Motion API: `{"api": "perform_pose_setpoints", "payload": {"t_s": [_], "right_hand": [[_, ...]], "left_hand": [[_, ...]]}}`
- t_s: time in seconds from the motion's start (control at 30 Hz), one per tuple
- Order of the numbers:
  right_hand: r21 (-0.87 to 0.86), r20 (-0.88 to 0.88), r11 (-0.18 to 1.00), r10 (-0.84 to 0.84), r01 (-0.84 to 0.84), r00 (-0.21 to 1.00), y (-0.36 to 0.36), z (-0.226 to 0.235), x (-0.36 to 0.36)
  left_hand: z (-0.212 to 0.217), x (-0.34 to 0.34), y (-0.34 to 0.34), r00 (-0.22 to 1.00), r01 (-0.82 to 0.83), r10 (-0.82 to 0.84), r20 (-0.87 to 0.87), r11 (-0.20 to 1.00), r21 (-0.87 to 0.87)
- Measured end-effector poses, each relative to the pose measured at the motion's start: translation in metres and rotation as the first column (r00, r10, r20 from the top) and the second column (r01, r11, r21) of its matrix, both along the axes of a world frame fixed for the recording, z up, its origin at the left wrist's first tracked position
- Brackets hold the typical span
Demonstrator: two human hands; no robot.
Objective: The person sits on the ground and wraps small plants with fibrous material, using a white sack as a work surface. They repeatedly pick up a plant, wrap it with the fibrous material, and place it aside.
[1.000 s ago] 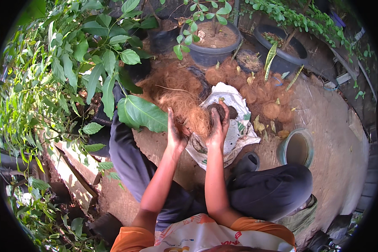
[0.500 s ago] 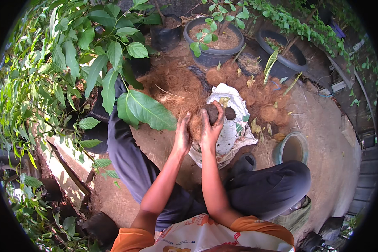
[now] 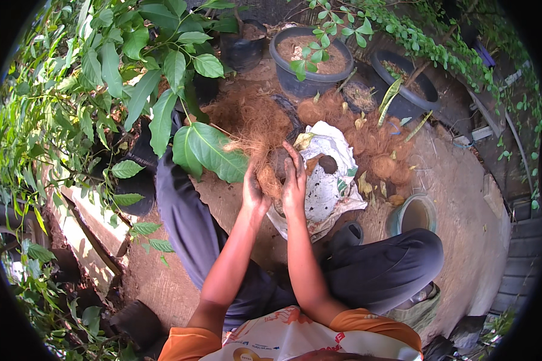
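A bundle of brown coconut fibre (image 3: 270, 180) is cupped between my hands, loose strands sticking out at its top left. My left hand (image 3: 254, 194) curls around the fibre's left side. My right hand (image 3: 292, 185) is bent over from the right, its fingers against a dark soil ball (image 3: 277, 159) that rests in the fibre and is partly hidden. Just right of my right hand, a white sack (image 3: 322, 201) lies spread on the ground with dark crumbs on it. Another dark soil ball (image 3: 327, 164) sits on that sack.
Beyond my hands lies a loose heap of coconut fibre (image 3: 256, 120). Several fibre-wrapped balls (image 3: 384, 167) are grouped right of the sack. A bucket (image 3: 417, 215) stands near my right knee. Large leaves (image 3: 214, 150) overhang from the left; potted plants (image 3: 310, 81) line the back.
The soil ball has moved left from my right hand's fingers into the fibre. Both hands have shifted slightly left, and the fibre now wraps partly around the ball.
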State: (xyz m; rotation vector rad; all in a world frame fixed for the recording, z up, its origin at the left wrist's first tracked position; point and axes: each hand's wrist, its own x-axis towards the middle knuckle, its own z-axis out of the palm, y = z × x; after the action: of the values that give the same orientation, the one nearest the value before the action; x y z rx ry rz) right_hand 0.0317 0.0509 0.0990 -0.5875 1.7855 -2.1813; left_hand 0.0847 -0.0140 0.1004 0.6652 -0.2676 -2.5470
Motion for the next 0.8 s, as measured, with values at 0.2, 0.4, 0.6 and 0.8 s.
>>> {"api": "perform_pose_setpoints", "payload": {"t_s": [0.2, 0.4, 0.6, 0.8], "right_hand": [[-0.001, 0.035, 1.0, 0.006, -0.006, 0.999, 0.004, 0.005, -0.003], [0.206, -0.274, 0.978, 0.096, -0.039, 0.957, 0.001, 0.009, -0.002], [0.167, -0.157, 0.979, 0.141, -0.115, 0.977, -0.004, 0.011, 0.005], [-0.054, 0.149, 0.996, 0.072, -0.065, 0.986, 0.007, 0.028, 0.004]], "left_hand": [[-0.006, 0.003, 0.0, 0.994, 0.105, -0.106, 0.001, 0.986, -0.126], [-0.001, 0.004, 0.0, 0.992, 0.073, -0.044, 0.114, 0.963, -0.26], [-0.001, 0.009, -0.006, 0.99, 0.062, -0.019, 0.139, 0.948, -0.314], [-0.003, 0.009, -0.017, 0.998, 0.061, -0.062, 0.01, 0.996, 0.07]]}}
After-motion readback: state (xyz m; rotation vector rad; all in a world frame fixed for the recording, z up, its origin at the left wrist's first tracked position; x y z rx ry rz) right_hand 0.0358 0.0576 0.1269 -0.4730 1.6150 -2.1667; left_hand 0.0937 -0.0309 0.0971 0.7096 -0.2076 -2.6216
